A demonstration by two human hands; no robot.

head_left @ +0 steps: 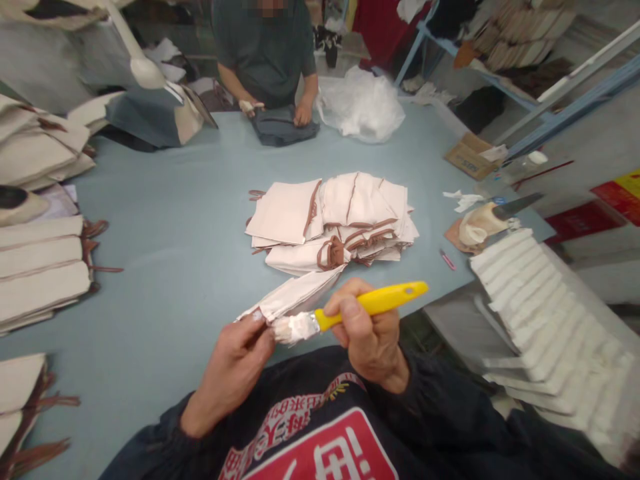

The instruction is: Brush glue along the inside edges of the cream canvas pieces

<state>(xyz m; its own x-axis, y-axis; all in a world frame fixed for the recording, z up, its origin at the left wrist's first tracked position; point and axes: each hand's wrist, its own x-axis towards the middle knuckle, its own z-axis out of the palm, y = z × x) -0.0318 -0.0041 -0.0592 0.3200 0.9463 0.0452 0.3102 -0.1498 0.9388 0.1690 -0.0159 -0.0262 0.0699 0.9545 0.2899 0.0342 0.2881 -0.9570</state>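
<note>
My right hand (pixel 367 330) is wrapped round the yellow handle of a paintbrush (pixel 387 298). White paste coats the brush's bristles, which point left and touch or nearly touch the end of a cream fabric piece (pixel 295 293). My left hand (pixel 240 363) pinches that end between thumb and fingers. The far end of the piece reaches up to a pile of cream fabric pieces (pixel 285 210) with brown edging, lying in the middle of the table. A brown looped strip (pixel 333 253) sits at the pile's near side.
Across the blue-grey table (pixel 165 200), a person (pixel 265 60) handles dark folded fabric (pixel 285 127). Stacked cream pieces (pixel 40 267) line the left side. A plastic bag (pixel 363 107), a cardboard box (pixel 470 157), a pink cutter (pixel 447 259) and a paste-smeared container (pixel 475 227) are further right.
</note>
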